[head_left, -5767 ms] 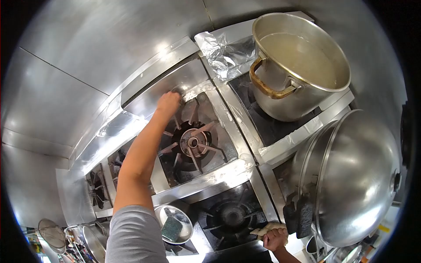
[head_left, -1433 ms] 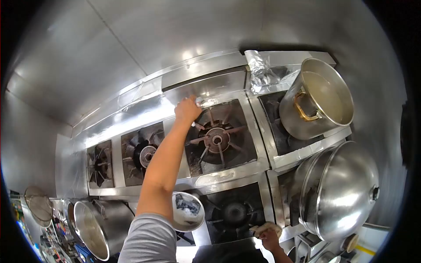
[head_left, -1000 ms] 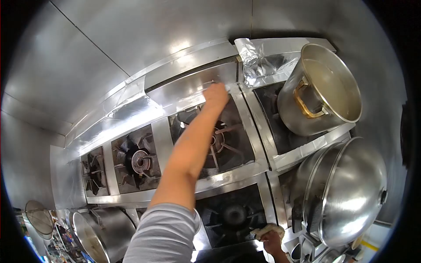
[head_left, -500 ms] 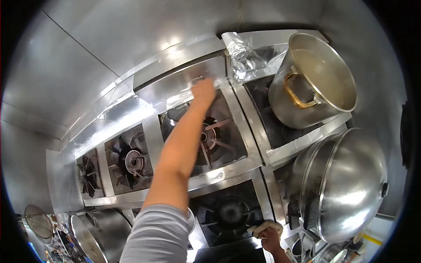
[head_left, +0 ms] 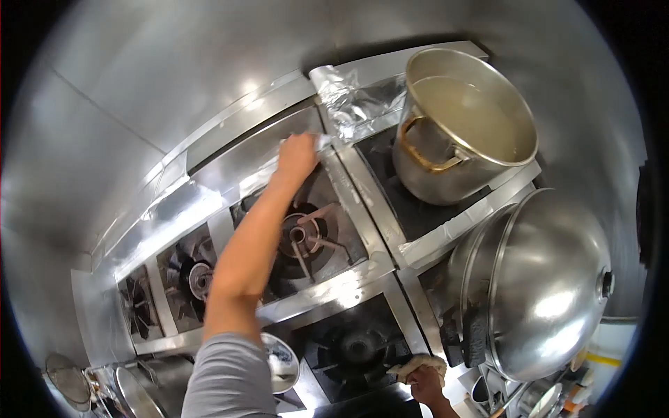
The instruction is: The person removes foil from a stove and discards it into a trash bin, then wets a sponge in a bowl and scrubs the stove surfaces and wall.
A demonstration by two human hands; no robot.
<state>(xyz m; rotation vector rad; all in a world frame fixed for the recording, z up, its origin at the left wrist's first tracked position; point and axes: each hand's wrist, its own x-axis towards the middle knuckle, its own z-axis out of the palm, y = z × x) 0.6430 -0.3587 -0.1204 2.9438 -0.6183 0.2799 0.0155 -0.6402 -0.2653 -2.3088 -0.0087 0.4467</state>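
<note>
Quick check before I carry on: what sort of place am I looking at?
Most likely a commercial kitchen: several stove burners set in steel framing, a large stockpot of cloudy liquid, and a big domed metal lid suggest it.

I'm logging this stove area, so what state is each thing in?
Tall pot: uncovered, liquid inside
Foil: crumpled
Front burner: no flame visible
Rear burner: partly hidden, no flame visible
Small bowl: uncovered, contents unclear
Domed lid: underside hidden
Cloth: bunched, held by right hand
Left hand: curled, hold unclear
</note>
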